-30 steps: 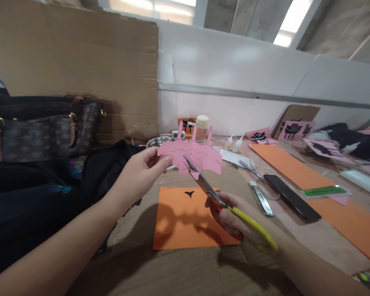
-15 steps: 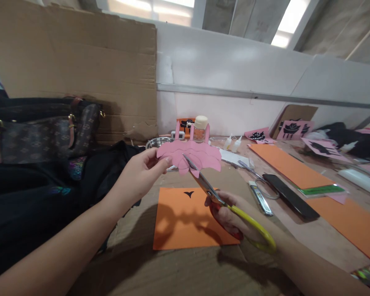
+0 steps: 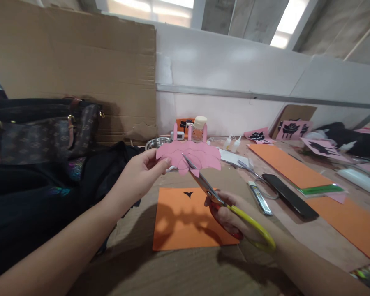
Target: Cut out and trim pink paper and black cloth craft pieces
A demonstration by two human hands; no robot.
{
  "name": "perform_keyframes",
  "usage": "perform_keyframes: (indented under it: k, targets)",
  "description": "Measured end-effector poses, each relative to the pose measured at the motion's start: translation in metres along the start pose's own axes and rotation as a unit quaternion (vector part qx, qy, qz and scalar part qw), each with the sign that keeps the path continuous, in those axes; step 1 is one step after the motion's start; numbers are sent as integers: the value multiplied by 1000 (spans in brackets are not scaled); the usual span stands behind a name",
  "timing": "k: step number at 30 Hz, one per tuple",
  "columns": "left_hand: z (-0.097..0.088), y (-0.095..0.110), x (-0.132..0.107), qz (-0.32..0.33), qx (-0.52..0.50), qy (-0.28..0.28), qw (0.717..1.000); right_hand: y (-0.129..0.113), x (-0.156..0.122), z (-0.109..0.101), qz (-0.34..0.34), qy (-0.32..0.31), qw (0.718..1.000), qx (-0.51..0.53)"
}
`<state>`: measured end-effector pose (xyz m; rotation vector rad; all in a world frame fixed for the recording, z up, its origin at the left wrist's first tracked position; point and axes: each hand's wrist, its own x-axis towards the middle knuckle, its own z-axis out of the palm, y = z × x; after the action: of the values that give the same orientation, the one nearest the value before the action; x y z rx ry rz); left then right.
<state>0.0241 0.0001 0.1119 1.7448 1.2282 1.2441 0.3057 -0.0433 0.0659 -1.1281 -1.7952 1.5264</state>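
Note:
My left hand [image 3: 148,169] pinches the left edge of a pink paper cutout [image 3: 206,155], holding it up in the air. The cutout has scalloped lower edges, drawn curved lines and three narrow strips rising from its top. My right hand [image 3: 231,213] grips a pair of scissors [image 3: 208,190] with one yellow and one red handle. Their blades reach up and left onto the cutout, one blade lying over its face near the middle. Below lies an orange sheet [image 3: 175,230] with a small black paper shape [image 3: 189,194] on it, crossed by shadows of the hands.
A brown patterned bag [image 3: 46,131] and dark cloth [image 3: 49,205] fill the left. To the right lie a black phone [image 3: 290,196], a utility knife [image 3: 260,198], other scissors [image 3: 248,165] and orange sheets [image 3: 292,166]. Small glue bottles [image 3: 236,144] and a jar [image 3: 200,127] stand behind.
The hands, scissors and cutout hold nearly the same position. The strips on top of the cutout look slightly shifted left and narrower, and the view has moved a little.

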Motion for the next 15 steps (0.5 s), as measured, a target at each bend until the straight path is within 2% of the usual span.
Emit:
perform_keyframes:
  k: [5, 8, 10, 13, 15]
  targets:
    - [-8, 0, 5, 0, -22, 0, 1000, -6, 1, 2, 25, 3, 1000, -6]
    - [-17, -2, 10, -29, -65, 20, 997, -12, 3, 5, 22, 1, 999, -37]
    - [-20, -5, 13, -59, -77, 6, 995, -14, 5, 6, 16, 11, 998, -52]
    - [-22, -11, 16, -90, -42, -34, 994, -13, 6, 6, 27, 13, 998, -58]
    - [-23, -16, 18, -87, 6, -28, 996, -11, 6, 5, 35, 12, 995, -87]
